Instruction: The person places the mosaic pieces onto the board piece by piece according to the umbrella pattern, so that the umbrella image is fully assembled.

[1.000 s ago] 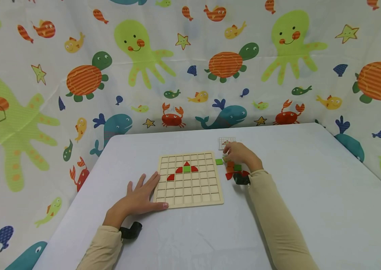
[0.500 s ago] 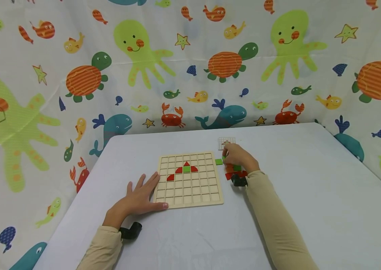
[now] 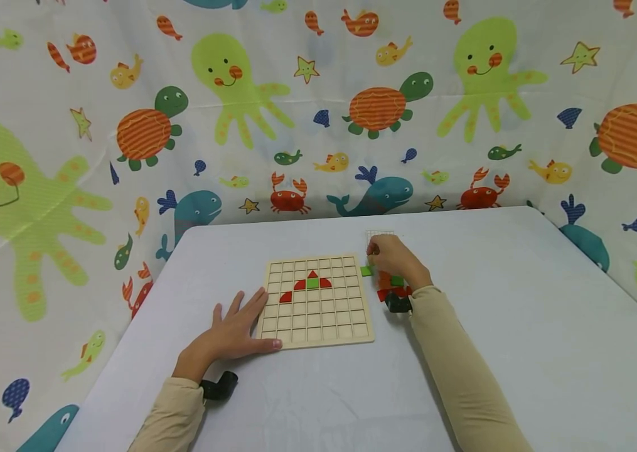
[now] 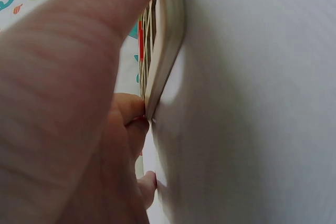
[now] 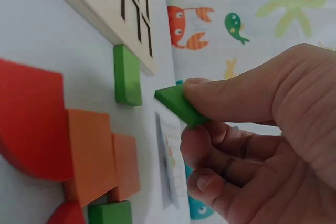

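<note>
My right hand (image 3: 393,256) pinches a green triangle tile (image 5: 181,103) between thumb and index finger, raised over the table beside the board's right edge. My left hand (image 3: 233,333) lies with fingers spread and straight along the left edge of the wooden grid board (image 3: 324,320), its thumb on the near edge. Set in the board are a red triangle (image 3: 312,274), a green square (image 3: 312,284) and several red quarter-round tiles (image 3: 326,283). Another green square tile (image 5: 127,74) lies right by the board's corner.
A small loose pile beside the board holds orange tiles (image 5: 90,153), red curved tiles (image 5: 34,121) and a green tile (image 3: 397,282). Behind my right hand, a card printed with a grid (image 3: 379,233) is partly hidden. A curtain with sea animals (image 3: 295,113) hangs behind the white table (image 3: 493,301).
My right hand has moved a little left and up from the pile with the green triangle tile, covering more of the card. The left hand has stayed put. The curtain's left part has shifted slightly.
</note>
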Action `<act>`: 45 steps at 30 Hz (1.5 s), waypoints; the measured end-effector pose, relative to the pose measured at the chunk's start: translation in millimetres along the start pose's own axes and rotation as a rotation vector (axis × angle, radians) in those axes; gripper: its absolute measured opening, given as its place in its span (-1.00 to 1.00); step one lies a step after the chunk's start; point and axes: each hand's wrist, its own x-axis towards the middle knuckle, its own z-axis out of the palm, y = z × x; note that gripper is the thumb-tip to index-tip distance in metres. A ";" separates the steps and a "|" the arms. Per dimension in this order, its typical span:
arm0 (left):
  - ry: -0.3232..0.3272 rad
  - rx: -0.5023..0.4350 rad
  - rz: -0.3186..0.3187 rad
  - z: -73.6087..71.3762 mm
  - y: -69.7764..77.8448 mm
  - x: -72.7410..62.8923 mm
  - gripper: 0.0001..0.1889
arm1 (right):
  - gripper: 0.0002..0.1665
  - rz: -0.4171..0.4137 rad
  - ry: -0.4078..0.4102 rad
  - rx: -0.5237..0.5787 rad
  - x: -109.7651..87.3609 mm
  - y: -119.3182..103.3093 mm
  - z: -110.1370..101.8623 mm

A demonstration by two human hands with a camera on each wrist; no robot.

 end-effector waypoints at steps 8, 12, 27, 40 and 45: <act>0.002 0.004 0.000 0.2 -0.6 1.4 0.29 | -0.89 -0.094 0.024 0.169 0.7 -15.9 0.5; 0.004 0.001 -0.005 1.1 -1.1 0.9 0.29 | -0.87 -0.141 -0.007 0.315 0.3 -30.3 3.6; 0.001 0.000 -0.002 -0.1 -1.8 1.0 0.29 | -0.80 -0.232 -0.137 0.455 -6.6 -75.0 15.9; -0.003 -0.002 -0.007 -0.3 -0.4 -0.9 0.29 | -0.85 -0.259 -0.194 0.374 -3.5 -81.7 40.1; 0.001 0.007 0.000 -0.2 -1.0 -0.9 0.29 | -0.83 -0.262 -0.239 0.345 -5.8 -86.6 43.8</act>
